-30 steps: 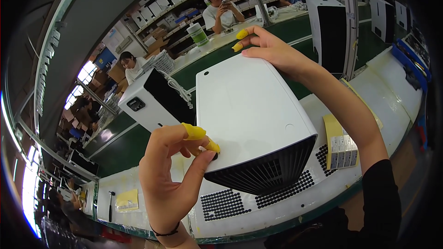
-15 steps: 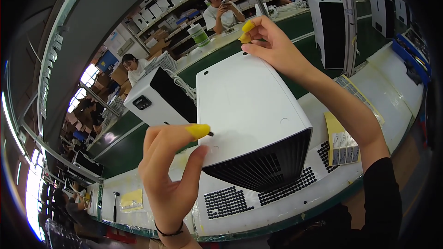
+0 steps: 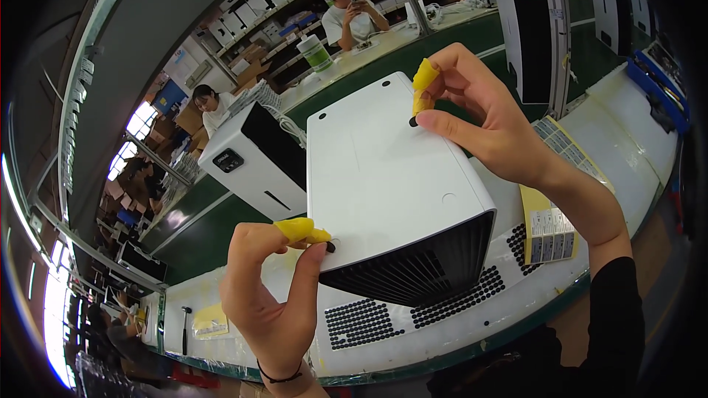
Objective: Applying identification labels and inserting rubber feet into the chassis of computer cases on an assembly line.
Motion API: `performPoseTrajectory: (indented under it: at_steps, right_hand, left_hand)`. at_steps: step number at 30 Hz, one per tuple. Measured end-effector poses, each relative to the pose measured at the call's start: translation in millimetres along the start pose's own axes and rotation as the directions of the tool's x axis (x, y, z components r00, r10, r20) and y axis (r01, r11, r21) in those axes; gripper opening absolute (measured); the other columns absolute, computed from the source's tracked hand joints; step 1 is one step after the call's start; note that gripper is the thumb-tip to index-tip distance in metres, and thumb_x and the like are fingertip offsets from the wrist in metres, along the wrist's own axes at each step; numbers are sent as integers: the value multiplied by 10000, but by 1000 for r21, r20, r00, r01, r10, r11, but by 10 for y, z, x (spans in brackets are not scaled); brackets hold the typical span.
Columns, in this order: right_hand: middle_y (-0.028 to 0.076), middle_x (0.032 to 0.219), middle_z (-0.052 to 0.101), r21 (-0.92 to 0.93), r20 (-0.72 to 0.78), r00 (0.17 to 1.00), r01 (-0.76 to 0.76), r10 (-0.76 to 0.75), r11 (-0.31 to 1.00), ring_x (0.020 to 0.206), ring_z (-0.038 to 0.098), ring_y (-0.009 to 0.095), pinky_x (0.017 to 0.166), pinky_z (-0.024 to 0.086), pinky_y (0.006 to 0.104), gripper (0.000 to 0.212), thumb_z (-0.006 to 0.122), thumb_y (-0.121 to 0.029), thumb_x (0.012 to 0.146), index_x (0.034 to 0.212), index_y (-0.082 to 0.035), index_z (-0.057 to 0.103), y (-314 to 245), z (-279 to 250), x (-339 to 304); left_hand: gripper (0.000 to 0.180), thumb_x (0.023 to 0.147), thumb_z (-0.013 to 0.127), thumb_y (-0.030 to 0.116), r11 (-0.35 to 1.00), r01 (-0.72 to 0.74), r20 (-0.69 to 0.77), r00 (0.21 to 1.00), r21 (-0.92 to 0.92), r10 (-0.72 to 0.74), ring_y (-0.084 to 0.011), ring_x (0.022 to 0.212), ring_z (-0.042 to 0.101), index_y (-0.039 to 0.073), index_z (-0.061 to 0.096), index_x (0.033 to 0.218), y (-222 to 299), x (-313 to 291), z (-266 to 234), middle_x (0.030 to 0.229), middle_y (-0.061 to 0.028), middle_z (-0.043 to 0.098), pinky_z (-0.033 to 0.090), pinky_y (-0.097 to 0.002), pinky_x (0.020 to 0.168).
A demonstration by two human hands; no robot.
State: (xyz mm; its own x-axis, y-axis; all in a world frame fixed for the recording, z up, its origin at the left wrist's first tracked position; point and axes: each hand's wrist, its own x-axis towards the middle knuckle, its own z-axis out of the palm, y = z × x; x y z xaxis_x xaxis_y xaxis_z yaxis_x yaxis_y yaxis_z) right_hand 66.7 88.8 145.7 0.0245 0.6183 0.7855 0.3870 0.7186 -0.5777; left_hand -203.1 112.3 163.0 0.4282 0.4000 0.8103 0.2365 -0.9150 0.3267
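Observation:
In front of me a white boxy appliance point(image 3: 391, 169) lies with its plain face up and a black slatted grille point(image 3: 413, 265) toward me. Black round feet sit at its two far corners, one on the left point(image 3: 322, 116) and one on the right point(image 3: 386, 83). My left hand point(image 3: 269, 295) pinches a small black rubber foot point(image 3: 330, 248) against the near left corner, beside a faint round mark. Above the panel's right side, my right hand point(image 3: 509, 129) pinches another black rubber foot point(image 3: 414, 122). A bare round mark point(image 3: 449, 198) shows at the near right corner. Yellow wraps cover some fingertips on both hands.
Sheets of black round feet point(image 3: 361, 324) lie on the white bench point(image 3: 442, 332). Right of the appliance are yellow label sheets point(image 3: 549, 228); at left, a hammer point(image 3: 185, 328). Another appliance point(image 3: 254, 169) stands on the green conveyor point(image 3: 199, 228). People sit beyond it.
My right hand has come back from the far right corner toward me and now pinches a foot. My left hand has lowered its foot onto the near left corner.

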Motion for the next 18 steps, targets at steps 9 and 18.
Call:
performPoseTrajectory:
  at_steps: [9,18]
  right_hand:
    - [41,991,511,31,-2,1000,12,-12,999,967,517,109,916,410,264,305,617,-11,872,1113,-55,435,-19,-20,-88]
    - [45,975,460,42,150,977,146,-151,988,870,561,129,1090,356,419,377,627,53,815,1121,-29,424,-344,-77,-193]
  left_hand:
    - [333,618,740,-108,957,-139,53,990,254,130,-215,699,571,32,679,913,161,48,1,743,-56,654,414,-297,625]
    - [307,704,727,-15,836,-253,111,967,487,228,-258,847,625,1,659,1003,155,-187,51,899,-116,688,451,-334,734]
